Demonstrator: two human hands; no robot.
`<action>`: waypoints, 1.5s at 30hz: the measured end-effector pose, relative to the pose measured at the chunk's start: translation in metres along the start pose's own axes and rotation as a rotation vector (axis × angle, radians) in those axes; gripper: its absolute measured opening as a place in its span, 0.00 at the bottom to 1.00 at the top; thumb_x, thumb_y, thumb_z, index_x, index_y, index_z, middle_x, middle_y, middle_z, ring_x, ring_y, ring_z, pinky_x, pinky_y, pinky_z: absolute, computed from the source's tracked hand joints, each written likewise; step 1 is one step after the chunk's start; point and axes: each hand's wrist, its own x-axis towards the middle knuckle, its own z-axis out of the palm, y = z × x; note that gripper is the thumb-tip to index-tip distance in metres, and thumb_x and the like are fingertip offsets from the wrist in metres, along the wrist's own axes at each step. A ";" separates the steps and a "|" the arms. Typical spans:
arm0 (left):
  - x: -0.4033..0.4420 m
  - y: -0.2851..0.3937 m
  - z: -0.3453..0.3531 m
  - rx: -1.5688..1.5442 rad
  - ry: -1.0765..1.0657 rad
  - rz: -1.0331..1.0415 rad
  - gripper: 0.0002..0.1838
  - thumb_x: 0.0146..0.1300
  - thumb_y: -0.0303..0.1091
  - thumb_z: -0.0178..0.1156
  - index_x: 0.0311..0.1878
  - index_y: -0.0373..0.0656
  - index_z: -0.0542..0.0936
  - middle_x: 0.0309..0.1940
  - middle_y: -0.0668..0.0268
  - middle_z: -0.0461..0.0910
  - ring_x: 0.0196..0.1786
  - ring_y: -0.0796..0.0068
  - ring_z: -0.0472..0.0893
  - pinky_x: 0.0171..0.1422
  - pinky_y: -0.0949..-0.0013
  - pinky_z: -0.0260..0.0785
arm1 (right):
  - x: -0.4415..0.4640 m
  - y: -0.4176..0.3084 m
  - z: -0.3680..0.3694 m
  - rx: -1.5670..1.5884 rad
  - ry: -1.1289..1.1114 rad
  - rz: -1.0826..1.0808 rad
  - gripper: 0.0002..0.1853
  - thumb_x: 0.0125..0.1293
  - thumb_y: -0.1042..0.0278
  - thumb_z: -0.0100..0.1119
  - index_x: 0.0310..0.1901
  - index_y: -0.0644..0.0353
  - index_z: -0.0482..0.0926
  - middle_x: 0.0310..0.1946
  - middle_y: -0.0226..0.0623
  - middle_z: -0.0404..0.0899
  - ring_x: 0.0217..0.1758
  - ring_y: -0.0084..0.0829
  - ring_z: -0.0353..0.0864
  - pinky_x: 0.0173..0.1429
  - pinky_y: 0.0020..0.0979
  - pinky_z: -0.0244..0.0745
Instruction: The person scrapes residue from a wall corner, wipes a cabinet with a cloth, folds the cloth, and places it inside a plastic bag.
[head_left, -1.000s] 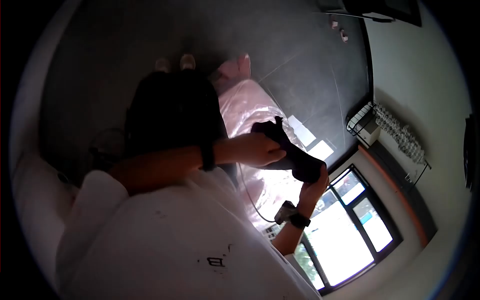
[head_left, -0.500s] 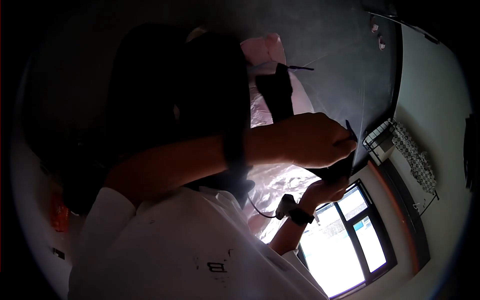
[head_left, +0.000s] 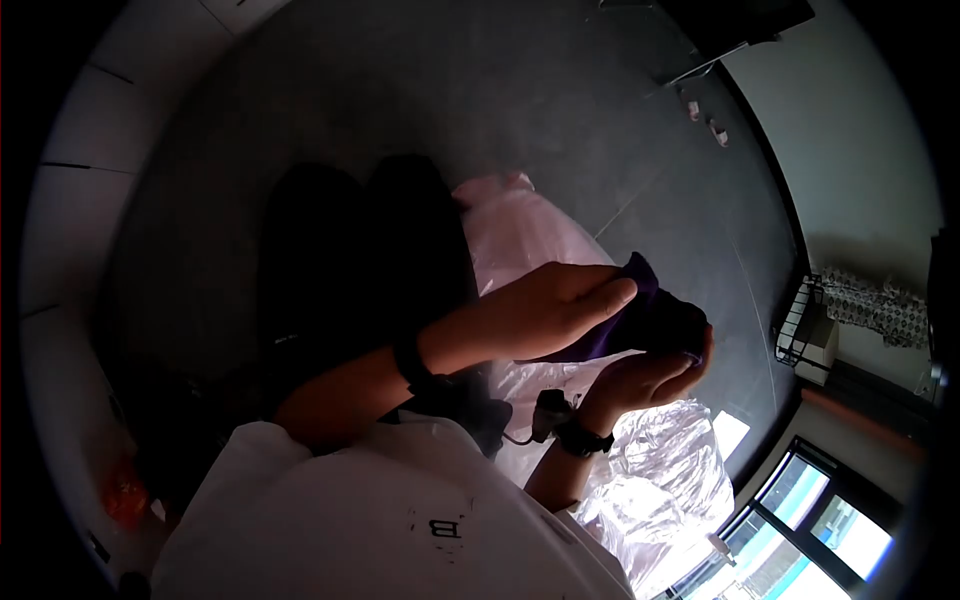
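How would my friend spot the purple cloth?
Find the big, shiny pink bundle beside the dark-clothed legs. Over it, the left hand and right hand hold the cloth. It's deep purple, nearly black, not pale pink.

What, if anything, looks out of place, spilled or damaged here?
Nothing clearly stands out. The purple cloth is bunched between the left hand and right hand, and the pink plastic beside the legs is wrinkled, but no spill or damage shows.

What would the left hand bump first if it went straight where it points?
Probably more of the dark purple cloth that the left hand pinches, bunched past its thumb; depth is unclear.
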 end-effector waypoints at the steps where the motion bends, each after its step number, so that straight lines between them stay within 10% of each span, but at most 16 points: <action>1: 0.003 -0.013 0.008 -0.029 0.007 0.013 0.23 0.74 0.48 0.46 0.48 0.35 0.77 0.25 0.59 0.77 0.29 0.67 0.78 0.37 0.65 0.69 | 0.001 0.001 0.005 0.067 -0.007 0.029 0.20 0.75 0.62 0.38 0.61 0.66 0.68 0.54 0.47 0.75 0.55 0.38 0.77 0.57 0.38 0.77; 8: -0.014 -0.135 0.062 0.593 0.047 -0.122 0.15 0.69 0.39 0.51 0.37 0.35 0.78 0.31 0.46 0.80 0.36 0.44 0.79 0.42 0.51 0.70 | -0.046 0.122 0.000 -0.385 -0.399 0.391 0.19 0.70 0.71 0.45 0.60 0.65 0.72 0.57 0.56 0.74 0.58 0.53 0.74 0.63 0.40 0.67; 15: -0.003 -0.173 0.036 0.477 0.102 -0.097 0.17 0.71 0.41 0.48 0.43 0.34 0.77 0.37 0.45 0.80 0.37 0.46 0.80 0.46 0.54 0.70 | -0.086 0.171 -0.006 -0.587 -0.481 -0.034 0.21 0.69 0.70 0.45 0.62 0.66 0.70 0.59 0.53 0.72 0.65 0.54 0.68 0.67 0.45 0.64; 22: -0.016 -0.168 0.001 -0.417 0.266 -0.272 0.12 0.72 0.35 0.47 0.48 0.38 0.74 0.36 0.67 0.75 0.38 0.80 0.75 0.41 0.76 0.69 | -0.066 0.180 0.035 -0.725 -0.644 -0.170 0.22 0.66 0.69 0.47 0.61 0.64 0.70 0.57 0.50 0.75 0.62 0.49 0.71 0.66 0.45 0.63; 29: -0.009 -0.171 -0.018 -1.146 0.728 -0.085 0.09 0.68 0.33 0.51 0.45 0.40 0.76 0.35 0.71 0.75 0.37 0.81 0.73 0.42 0.74 0.67 | -0.084 0.115 0.118 -0.447 -0.712 -0.305 0.19 0.64 0.72 0.49 0.56 0.62 0.72 0.53 0.51 0.76 0.60 0.51 0.73 0.68 0.44 0.63; 31: -0.004 -0.196 -0.015 -1.049 0.625 -0.003 0.11 0.67 0.31 0.50 0.50 0.40 0.75 0.41 0.68 0.77 0.43 0.78 0.77 0.48 0.74 0.71 | -0.074 0.083 0.123 -0.514 -0.880 -0.209 0.20 0.61 0.72 0.51 0.56 0.63 0.72 0.54 0.48 0.75 0.61 0.48 0.73 0.65 0.39 0.68; 36: 0.009 -0.187 -0.009 -0.504 0.652 -0.227 0.10 0.65 0.31 0.51 0.47 0.42 0.76 0.25 0.70 0.73 0.25 0.82 0.71 0.26 0.75 0.64 | -0.085 0.187 0.104 -0.752 -0.852 -0.476 0.24 0.62 0.68 0.49 0.61 0.60 0.70 0.61 0.50 0.71 0.66 0.47 0.69 0.66 0.38 0.67; 45: -0.010 -0.172 -0.018 -0.336 0.308 -0.282 0.14 0.61 0.26 0.52 0.50 0.35 0.76 0.26 0.64 0.76 0.27 0.76 0.75 0.31 0.72 0.68 | -0.082 0.166 0.045 -1.208 -0.712 -0.283 0.25 0.71 0.65 0.39 0.66 0.66 0.62 0.65 0.53 0.66 0.71 0.47 0.62 0.73 0.40 0.58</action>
